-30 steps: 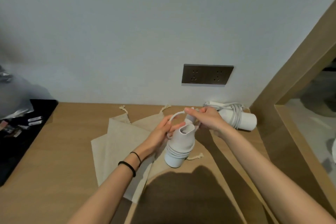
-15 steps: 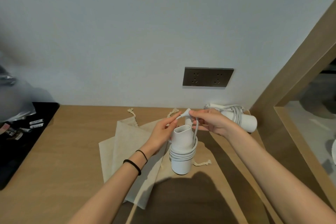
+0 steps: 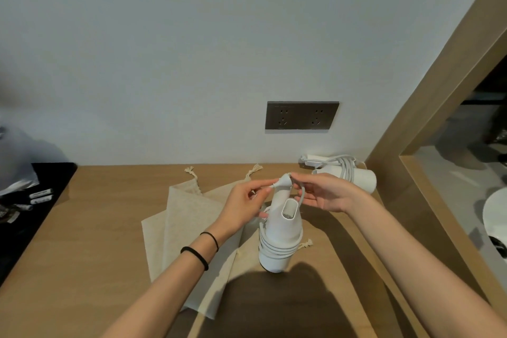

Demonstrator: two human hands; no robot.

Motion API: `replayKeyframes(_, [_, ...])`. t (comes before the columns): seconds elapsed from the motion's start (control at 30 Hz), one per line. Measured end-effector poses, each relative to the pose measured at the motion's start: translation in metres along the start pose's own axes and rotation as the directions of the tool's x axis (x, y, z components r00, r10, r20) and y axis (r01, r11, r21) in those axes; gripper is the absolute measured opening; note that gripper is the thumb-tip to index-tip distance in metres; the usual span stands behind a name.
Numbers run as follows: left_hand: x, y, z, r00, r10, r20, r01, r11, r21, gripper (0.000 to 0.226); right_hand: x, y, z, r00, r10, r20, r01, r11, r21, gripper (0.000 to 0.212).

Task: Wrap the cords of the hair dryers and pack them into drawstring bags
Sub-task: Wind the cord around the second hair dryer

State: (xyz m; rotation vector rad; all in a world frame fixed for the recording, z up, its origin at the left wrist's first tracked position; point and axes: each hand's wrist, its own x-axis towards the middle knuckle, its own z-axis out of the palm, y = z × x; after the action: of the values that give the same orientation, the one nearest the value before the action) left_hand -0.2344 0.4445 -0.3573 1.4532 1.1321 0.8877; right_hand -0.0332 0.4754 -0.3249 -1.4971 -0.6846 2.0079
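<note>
Hair dryer (image 3: pixel 281 239) over wooden counter (image 3: pixel 82 241) below wall socket (image 3: pixel 301 115).

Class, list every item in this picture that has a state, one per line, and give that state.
Held hair dryer: upright, cord coiled around its body.
Plug: pinched between both hands.
Left hand: gripping the plug.
Right hand: gripping the cord.
Second hair dryer: lying down, cord wrapped.
Drawstring bags: flat, unfilled.
Wall sockets: nothing plugged in.
</note>
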Motion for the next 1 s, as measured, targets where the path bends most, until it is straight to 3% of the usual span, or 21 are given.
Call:
replayKeyframes(0.2, [-0.005,-0.001,0.002,0.996,0.091,-0.025,-0.088,0.992,0.089,0.027,-0.005,0.001,-0.002,0.999,0.025,0.028,-0.028,0.996,0.079,0.011])
replayKeyframes(0.37, [-0.01,-0.01,0.001,0.999,0.044,-0.024,-0.043,0.999,0.024,0.024,0.001,0.003,-0.005,0.999,0.033,0.035,-0.036,0.995,0.088,0.014])
replayKeyframes(0.5, [-0.01,-0.013,0.004,0.995,0.095,0.003,-0.094,0.984,0.151,0.022,0.004,0.002,-0.005,0.999,0.024,0.024,-0.025,0.997,0.078,0.011])
replayKeyframes(0.67, [-0.004,-0.01,0.01,0.987,0.16,0.019,-0.157,0.934,0.32,0.021,0.0,0.003,-0.007,0.998,-0.063,0.017,0.064,0.997,-0.043,0.028])
replayKeyframes(0.87, [-0.007,-0.015,0.012,0.987,0.16,0.003,-0.15,0.921,0.358,0.018,-0.001,0.012,-0.008,0.972,-0.209,0.109,0.227,0.954,-0.195,0.049])
replayKeyframes(1.0, [-0.01,-0.015,0.01,0.986,0.163,-0.024,-0.142,0.915,0.378,0.015,-0.003,0.018,-0.003,0.948,-0.299,0.112,0.317,0.922,-0.22,0.046])
